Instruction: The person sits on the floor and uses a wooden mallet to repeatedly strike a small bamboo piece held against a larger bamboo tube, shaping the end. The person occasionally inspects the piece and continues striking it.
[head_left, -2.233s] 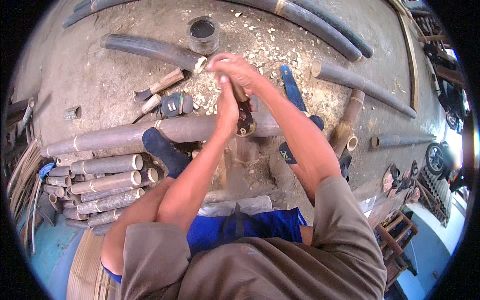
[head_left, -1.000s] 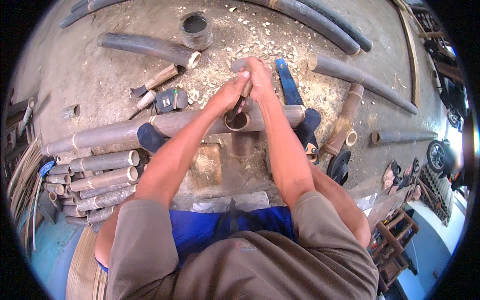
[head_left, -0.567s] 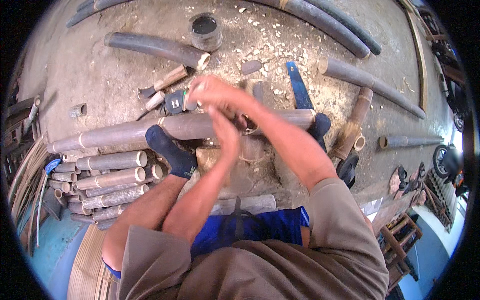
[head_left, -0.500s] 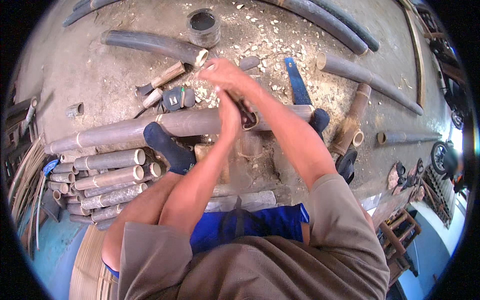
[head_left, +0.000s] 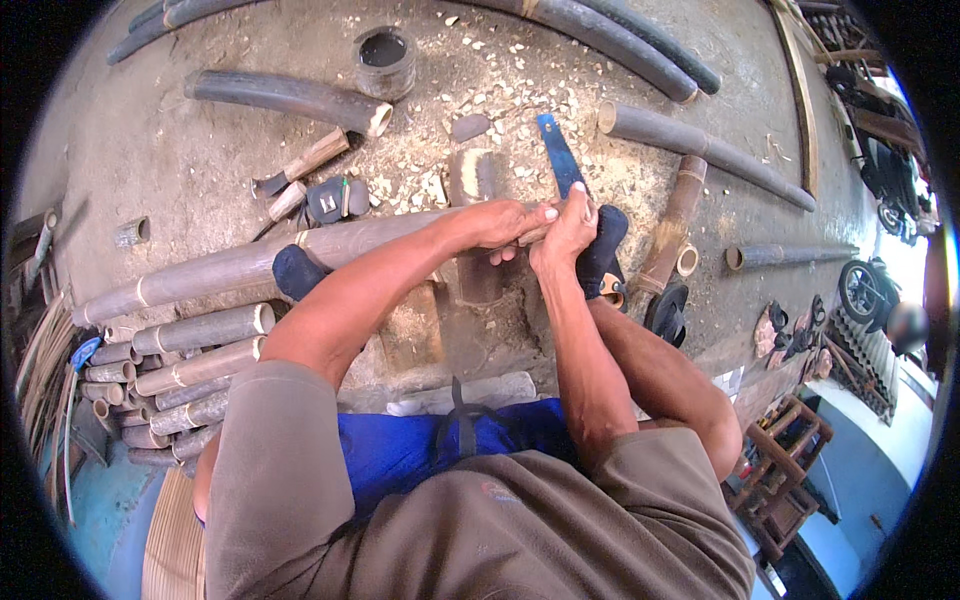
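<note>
Grey-brown bamboo dominates: one long pole [head_left: 380, 235] slants from the left edge of the frame to just right of centre, passing behind both hands. The right hand [head_left: 567, 232] is closed on a small brown wooden-looking piece [head_left: 533, 238] near the pole's right end; the left hand [head_left: 497, 224] meets it there, fingers curled, though what it grips is hidden. The step in hand seems to be close two-handed work around this piece; a next move would call for a firm right-hand hold and the pole kept from rolling.

The pole is smooth and rounded, with pale rings at its joints. Above it at centre shows a bamboo length [head_left: 476, 178] with a whitish, scraped-looking patch. Pale, flat chips [head_left: 510, 98] litter the rough, dusty floor [head_left: 120, 190]. At upper centre lie a flat blue blade [head_left: 556, 145] and a grey, rounded block [head_left: 469, 127]; farther up stands a round pot [head_left: 398, 82] with dark contents. Cut tubes, pale at their ends, form a stack [head_left: 205, 328] at lower left.
</note>
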